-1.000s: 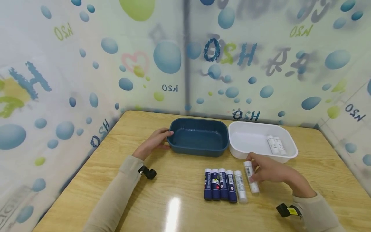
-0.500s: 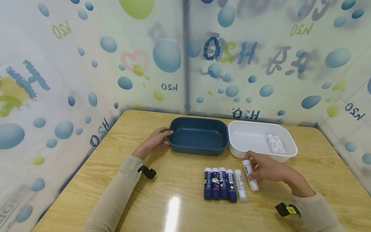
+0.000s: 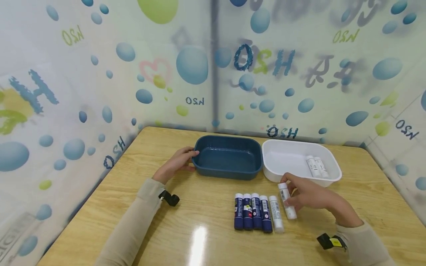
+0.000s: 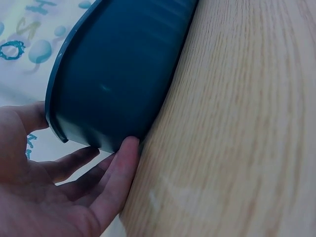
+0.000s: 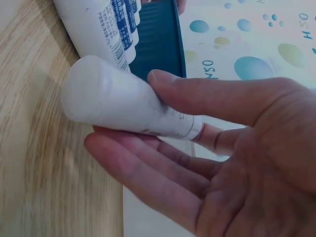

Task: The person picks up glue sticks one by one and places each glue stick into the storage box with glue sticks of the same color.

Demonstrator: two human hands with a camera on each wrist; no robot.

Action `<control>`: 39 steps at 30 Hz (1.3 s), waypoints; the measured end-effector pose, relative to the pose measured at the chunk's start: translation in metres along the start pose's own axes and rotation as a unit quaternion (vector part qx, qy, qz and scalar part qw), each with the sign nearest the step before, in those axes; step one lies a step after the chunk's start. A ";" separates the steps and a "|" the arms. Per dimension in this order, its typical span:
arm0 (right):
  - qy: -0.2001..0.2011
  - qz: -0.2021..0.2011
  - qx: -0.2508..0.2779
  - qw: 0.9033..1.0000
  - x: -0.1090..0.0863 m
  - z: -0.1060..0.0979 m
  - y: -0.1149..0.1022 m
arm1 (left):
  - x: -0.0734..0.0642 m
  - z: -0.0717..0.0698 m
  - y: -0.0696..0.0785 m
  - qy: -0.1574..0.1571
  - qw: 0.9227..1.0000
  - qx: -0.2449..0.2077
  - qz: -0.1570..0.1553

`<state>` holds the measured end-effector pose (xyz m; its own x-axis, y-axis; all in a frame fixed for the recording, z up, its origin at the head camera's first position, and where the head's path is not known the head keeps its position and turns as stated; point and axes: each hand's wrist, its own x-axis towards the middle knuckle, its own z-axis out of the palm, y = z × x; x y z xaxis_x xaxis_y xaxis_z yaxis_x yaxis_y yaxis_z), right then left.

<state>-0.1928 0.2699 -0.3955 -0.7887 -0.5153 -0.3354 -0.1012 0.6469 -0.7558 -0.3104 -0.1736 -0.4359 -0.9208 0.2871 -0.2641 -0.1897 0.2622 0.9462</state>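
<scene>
My left hand point(image 3: 176, 162) holds the left end of a dark blue plastic bin point(image 3: 229, 174), thumb at the rim and fingers against the outer wall point(image 4: 113, 84). A white glue stick point(image 3: 291, 212) is pinched between the thumb and fingers of my right hand point(image 3: 309, 194), in front of the white bin point(image 3: 283, 160). Its white end point(image 5: 84, 94) points toward the right wrist camera. Left of it, a second white glue stick point(image 3: 277, 216) lies beside a row of several blue glue sticks point(image 3: 247, 212). Two more white glue sticks point(image 3: 313, 166) lie inside the white bin.
Both bins stand side by side at the back of the wooden table point(image 3: 159, 229). Behind them hangs a curtain point(image 3: 243, 96) printed with bubbles and letters; it also closes off the left and right sides.
My right hand has shifted the pinched white glue stick slightly left, closer to the row. My left hand has stayed at the dark blue bin.
</scene>
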 end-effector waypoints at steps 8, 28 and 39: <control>-0.004 -0.029 -0.013 0.999 -0.002 0.000 -0.005 | 0.001 0.000 -0.001 -0.004 1.000 0.000 0.001; 0.008 -0.050 -0.003 0.999 -0.002 -0.001 -0.005 | 0.001 -0.001 -0.002 -0.005 1.000 0.004 0.000; 0.031 -0.064 -0.004 0.997 -0.003 -0.004 -0.010 | 0.000 -0.001 -0.002 -0.002 1.000 0.001 -0.004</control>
<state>-0.1915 0.2671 -0.3844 -0.8053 -0.5577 -0.2011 -0.2074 0.5828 -0.7857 -0.3107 -0.1749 -0.4375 -0.9182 0.2882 -0.2719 -0.1960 0.2662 0.9438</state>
